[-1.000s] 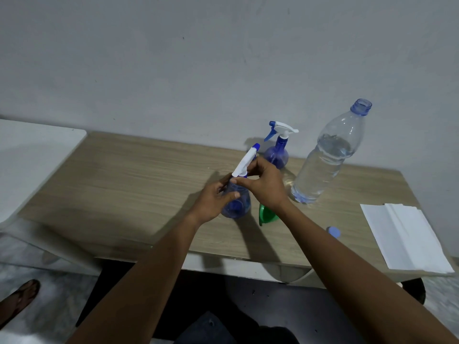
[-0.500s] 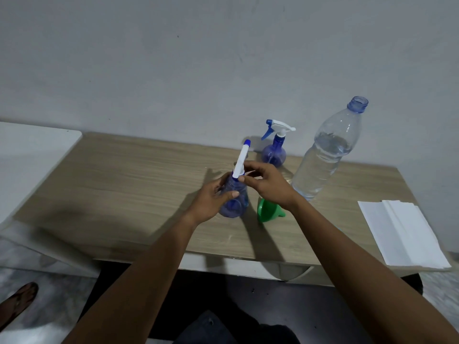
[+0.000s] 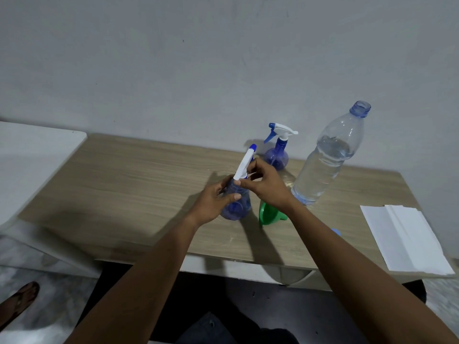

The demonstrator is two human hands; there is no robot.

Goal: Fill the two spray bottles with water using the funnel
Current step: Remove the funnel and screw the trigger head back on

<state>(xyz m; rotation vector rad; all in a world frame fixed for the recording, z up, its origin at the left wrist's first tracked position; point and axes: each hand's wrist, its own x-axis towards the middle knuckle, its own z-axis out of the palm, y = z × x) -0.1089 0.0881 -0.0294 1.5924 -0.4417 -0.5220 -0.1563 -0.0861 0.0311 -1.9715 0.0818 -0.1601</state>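
Observation:
A small blue spray bottle (image 3: pixel 237 208) stands on the wooden table (image 3: pixel 139 184), and my left hand (image 3: pixel 213 202) wraps around its body. My right hand (image 3: pixel 264 186) pinches the collar of its white and blue spray head (image 3: pixel 244 162), which leans up and to the right. The green funnel (image 3: pixel 267 214) lies on its side just right of this bottle, partly under my right wrist. A second blue spray bottle (image 3: pixel 277 155) with its trigger head on stands behind. The big clear water bottle (image 3: pixel 325 165), uncapped and about two-thirds full, stands to the right.
A folded white paper towel (image 3: pixel 407 239) lies at the table's right end. A blue bottle cap (image 3: pixel 336 231) peeks out beside my right forearm. A white surface (image 3: pixel 32 157) adjoins the table on the left. The wall runs close behind. A sandalled foot (image 3: pixel 17 301) is on the floor.
My right hand has turned on the spray head's collar, and the head's nozzle has swung from tilted to more upright and back. The camera shifted slightly; the bottle stays in place.

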